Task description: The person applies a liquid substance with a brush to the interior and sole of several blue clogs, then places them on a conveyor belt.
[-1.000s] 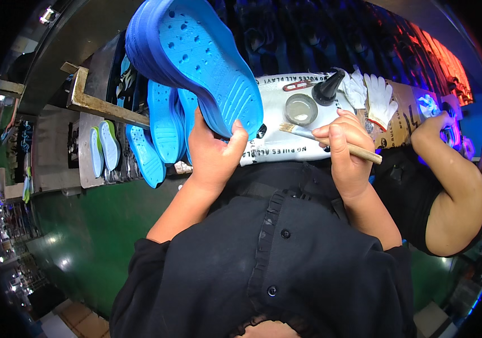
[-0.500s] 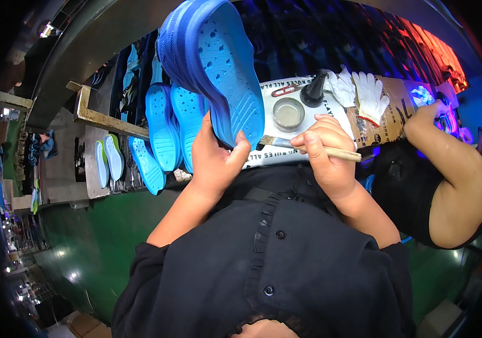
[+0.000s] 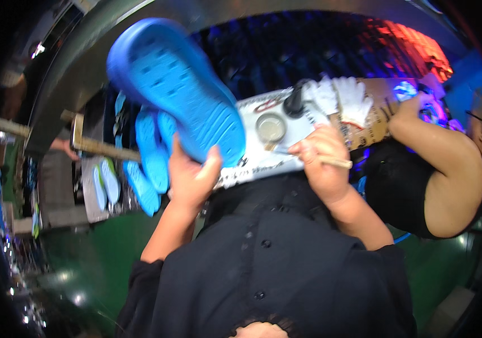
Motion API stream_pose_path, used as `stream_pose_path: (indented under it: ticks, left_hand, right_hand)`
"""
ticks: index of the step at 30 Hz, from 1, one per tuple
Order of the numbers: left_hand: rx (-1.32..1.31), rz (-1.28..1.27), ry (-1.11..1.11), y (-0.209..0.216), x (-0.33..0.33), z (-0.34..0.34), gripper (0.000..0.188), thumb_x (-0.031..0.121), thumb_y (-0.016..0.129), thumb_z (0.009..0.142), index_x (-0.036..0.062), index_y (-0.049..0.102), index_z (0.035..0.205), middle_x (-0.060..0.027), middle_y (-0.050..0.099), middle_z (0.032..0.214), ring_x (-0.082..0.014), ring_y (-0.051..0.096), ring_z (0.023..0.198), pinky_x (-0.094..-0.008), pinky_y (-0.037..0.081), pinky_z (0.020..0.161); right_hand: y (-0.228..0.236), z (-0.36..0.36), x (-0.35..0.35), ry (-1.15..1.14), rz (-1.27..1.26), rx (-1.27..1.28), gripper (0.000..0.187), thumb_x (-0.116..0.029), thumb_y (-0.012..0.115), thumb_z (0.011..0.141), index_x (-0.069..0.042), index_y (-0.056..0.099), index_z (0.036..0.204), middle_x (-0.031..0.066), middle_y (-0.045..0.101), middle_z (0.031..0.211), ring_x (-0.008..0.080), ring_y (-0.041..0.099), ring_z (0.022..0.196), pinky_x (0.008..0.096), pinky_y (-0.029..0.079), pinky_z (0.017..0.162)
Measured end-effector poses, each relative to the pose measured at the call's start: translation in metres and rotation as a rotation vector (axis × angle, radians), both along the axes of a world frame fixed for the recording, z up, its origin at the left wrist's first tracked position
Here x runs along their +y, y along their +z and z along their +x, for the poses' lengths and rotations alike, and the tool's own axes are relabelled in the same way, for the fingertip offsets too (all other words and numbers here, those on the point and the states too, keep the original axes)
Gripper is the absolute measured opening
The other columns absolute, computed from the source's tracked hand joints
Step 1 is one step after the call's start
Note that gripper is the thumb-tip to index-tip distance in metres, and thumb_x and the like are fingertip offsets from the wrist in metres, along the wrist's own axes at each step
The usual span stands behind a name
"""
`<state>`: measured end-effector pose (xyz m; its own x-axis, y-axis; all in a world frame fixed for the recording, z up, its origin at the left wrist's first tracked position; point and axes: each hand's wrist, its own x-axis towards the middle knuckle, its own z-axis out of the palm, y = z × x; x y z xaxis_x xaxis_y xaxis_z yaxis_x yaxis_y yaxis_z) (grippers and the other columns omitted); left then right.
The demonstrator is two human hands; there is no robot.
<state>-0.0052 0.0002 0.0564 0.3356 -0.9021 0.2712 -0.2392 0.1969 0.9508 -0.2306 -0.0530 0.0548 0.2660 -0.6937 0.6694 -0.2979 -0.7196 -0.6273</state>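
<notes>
A blue shoe sole [image 3: 179,93] is held up by one end, with my left hand [image 3: 191,176] closed around it, thumb on its inner face. Its dimpled, grooved side faces me. My right hand [image 3: 323,160] is closed on a wooden-handled brush [image 3: 335,162]. The bristle end points left, just below a small round dish [image 3: 270,127] of pale contents; blur hides whether brush and dish touch. Behind the dish stands a dark bottle [image 3: 294,101] with a tapered top. A red loop-shaped item [image 3: 267,105] lies beside it on the white printed sheet [image 3: 244,176].
More blue soles [image 3: 149,152] lie left of my left hand, near a wooden bar [image 3: 108,149]. White-and-green soles [image 3: 107,183] are farther left. White gloves [image 3: 349,100] rest on cardboard [image 3: 379,124]. At right a co-worker's arm [image 3: 438,132] reaches toward purple-lit items.
The sole has moved left and down and tilted, away from the brush. The brush has swung from beside the sole to just below the dish. Another person's hand now shows at far left.
</notes>
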Motion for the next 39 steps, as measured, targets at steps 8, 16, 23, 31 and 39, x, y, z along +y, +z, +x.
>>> stream_pose_path:
  ticks: [8,16,23,31,39]
  left_hand:
    - [0.561,0.492,-0.686,0.081,0.000,0.011,0.080,0.016,0.069,0.065,-0.0060,0.026,0.129,-0.0189,0.060,0.093,-0.0150,0.058,0.047,-0.0221,0.045,0.033]
    - [0.247,0.309,-1.138,0.151,-0.119,-0.094,0.070,0.023,0.070,0.069,-0.0050,0.036,0.124,-0.0121,0.060,0.084,-0.0085,0.056,0.046,-0.0193,0.046,0.038]
    - [0.721,-0.172,-0.418,0.247,-0.331,-0.155,0.054,0.020,0.064,0.083,-0.0034,0.038,0.124,-0.0212,0.058,0.105,-0.0267,0.062,0.083,-0.0276,0.053,0.066]
    - [0.010,-0.694,-0.388,0.130,-0.175,-0.104,0.022,-0.001,0.052,0.087,0.0004,0.052,0.109,-0.0101,0.060,0.077,-0.0130,0.058,0.060,-0.0246,0.049,0.056]
    - [-0.788,-0.115,0.573,-0.026,0.043,0.126,0.009,0.000,0.050,0.077,-0.0025,0.055,0.084,-0.0163,0.055,0.092,-0.0284,0.053,0.089,-0.0368,0.042,0.081]
  right_hand:
    - [-0.017,-0.024,-0.007,-0.137,0.033,-0.102,0.020,-0.009,0.057,0.081,-0.005,0.062,0.062,0.0080,0.057,0.058,0.0260,0.051,0.057,0.0346,0.039,0.064]
    - [-0.032,-0.076,0.000,-0.224,0.271,-0.247,0.019,-0.008,0.057,0.081,-0.004,0.063,0.064,0.0075,0.054,0.055,0.0251,0.052,0.057,0.0349,0.039,0.060]
    - [-0.039,-0.101,-0.005,-0.271,0.298,-0.253,0.022,-0.010,0.054,0.085,-0.001,0.064,0.067,0.0078,0.060,0.059,0.0229,0.055,0.057,0.0332,0.042,0.059]
    - [-0.067,-0.112,-0.014,-0.266,0.505,-0.407,0.025,-0.010,0.051,0.088,0.002,0.063,0.070,0.0091,0.061,0.062,0.0170,0.056,0.054,0.0280,0.044,0.055]
    - [-0.069,-0.075,-0.025,-0.122,0.657,-0.488,0.027,-0.013,0.050,0.090,0.004,0.063,0.074,0.0075,0.061,0.065,0.0116,0.055,0.058,0.0245,0.043,0.056]
